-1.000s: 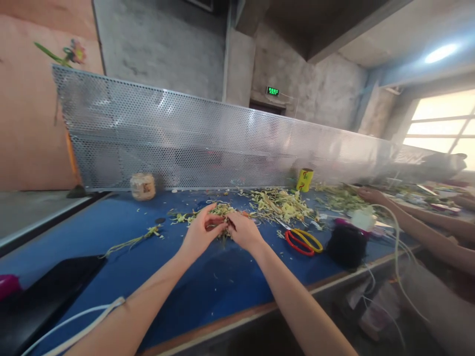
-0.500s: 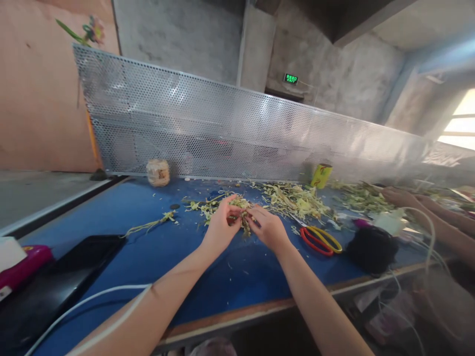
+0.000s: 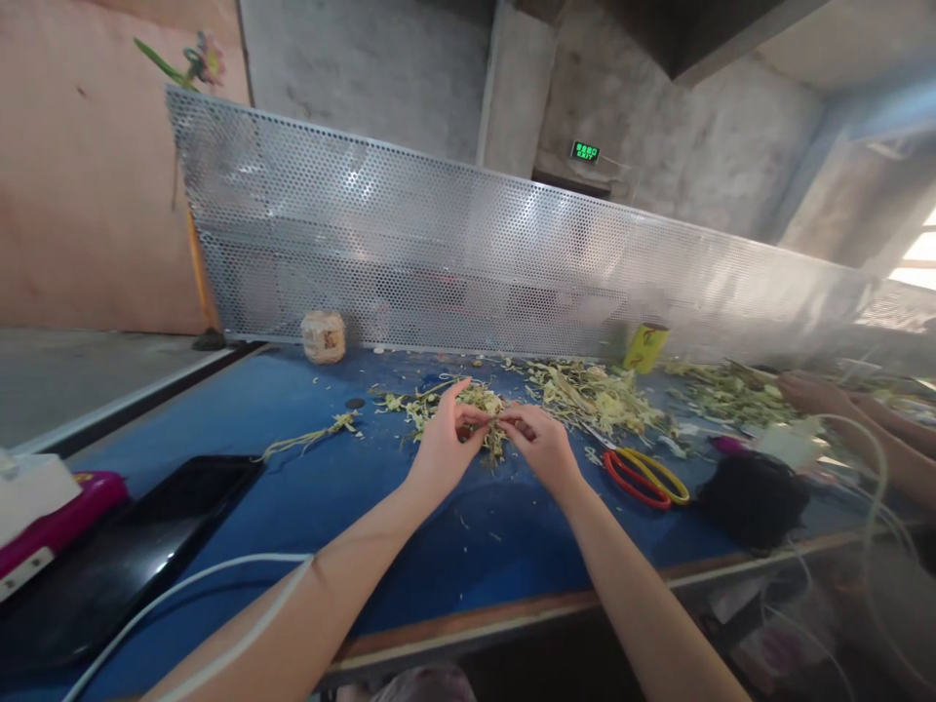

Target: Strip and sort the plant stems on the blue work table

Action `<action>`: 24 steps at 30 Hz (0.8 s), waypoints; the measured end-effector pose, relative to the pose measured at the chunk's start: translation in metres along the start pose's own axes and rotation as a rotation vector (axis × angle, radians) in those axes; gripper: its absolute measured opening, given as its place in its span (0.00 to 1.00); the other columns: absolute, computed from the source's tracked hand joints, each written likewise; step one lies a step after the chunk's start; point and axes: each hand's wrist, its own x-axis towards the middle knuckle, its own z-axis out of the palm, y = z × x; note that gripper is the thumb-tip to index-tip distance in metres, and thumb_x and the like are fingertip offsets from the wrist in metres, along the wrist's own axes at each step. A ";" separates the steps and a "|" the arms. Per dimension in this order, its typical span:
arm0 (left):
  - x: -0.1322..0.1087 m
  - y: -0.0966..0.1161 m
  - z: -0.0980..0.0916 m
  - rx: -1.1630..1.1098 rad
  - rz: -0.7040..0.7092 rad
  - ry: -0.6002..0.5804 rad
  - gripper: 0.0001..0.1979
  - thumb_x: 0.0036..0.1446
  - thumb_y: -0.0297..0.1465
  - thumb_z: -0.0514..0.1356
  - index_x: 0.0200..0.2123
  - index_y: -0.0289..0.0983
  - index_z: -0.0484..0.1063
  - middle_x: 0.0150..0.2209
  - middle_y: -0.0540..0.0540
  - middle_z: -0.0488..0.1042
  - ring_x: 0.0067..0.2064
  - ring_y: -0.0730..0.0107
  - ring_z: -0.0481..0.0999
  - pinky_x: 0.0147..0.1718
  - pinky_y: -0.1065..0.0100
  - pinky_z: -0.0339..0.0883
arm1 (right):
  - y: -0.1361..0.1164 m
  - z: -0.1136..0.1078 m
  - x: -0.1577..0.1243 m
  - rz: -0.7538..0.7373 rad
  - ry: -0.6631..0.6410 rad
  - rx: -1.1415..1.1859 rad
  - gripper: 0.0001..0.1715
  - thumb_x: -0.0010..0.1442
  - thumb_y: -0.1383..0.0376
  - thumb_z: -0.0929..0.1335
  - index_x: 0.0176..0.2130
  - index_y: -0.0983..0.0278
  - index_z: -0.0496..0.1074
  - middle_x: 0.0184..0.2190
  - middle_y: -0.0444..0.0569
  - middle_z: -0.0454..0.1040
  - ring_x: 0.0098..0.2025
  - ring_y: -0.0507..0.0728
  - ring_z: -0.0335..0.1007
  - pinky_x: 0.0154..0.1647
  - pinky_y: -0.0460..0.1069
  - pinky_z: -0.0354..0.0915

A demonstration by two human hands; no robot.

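Note:
My left hand and my right hand meet at their fingertips over a small heap of pale green, plant-like sprigs. Both are closed in a pinch, thumb against fingers. Whatever sits between the fingertips is too small to make out. To the right of my right hand lies a bigger pile of yellow-green strips. Scissors with one red and one yellow handle lie beside that pile, blades pointing toward it. Off to the left is a single thin-stemmed sprig on the blue tabletop.
A perforated metal screen closes off the back. Before it stand a wrapped jar and a yellow can. A black phone-like slab and white cable lie left. On the right are a black bundle and another person's arms.
The view has turned slightly left, so everything sits a little further right. My fingertips have drawn together into a tighter pinch above the sprigs.

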 end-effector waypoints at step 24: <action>-0.005 0.011 -0.003 0.154 0.121 -0.045 0.25 0.50 0.26 0.55 0.53 0.39 0.54 0.32 0.49 0.75 0.32 0.72 0.72 0.35 0.66 0.66 | -0.005 -0.003 0.004 0.511 -0.159 0.616 0.15 0.40 0.56 0.70 0.24 0.65 0.69 0.13 0.38 0.61 0.14 0.45 0.50 0.14 0.42 0.49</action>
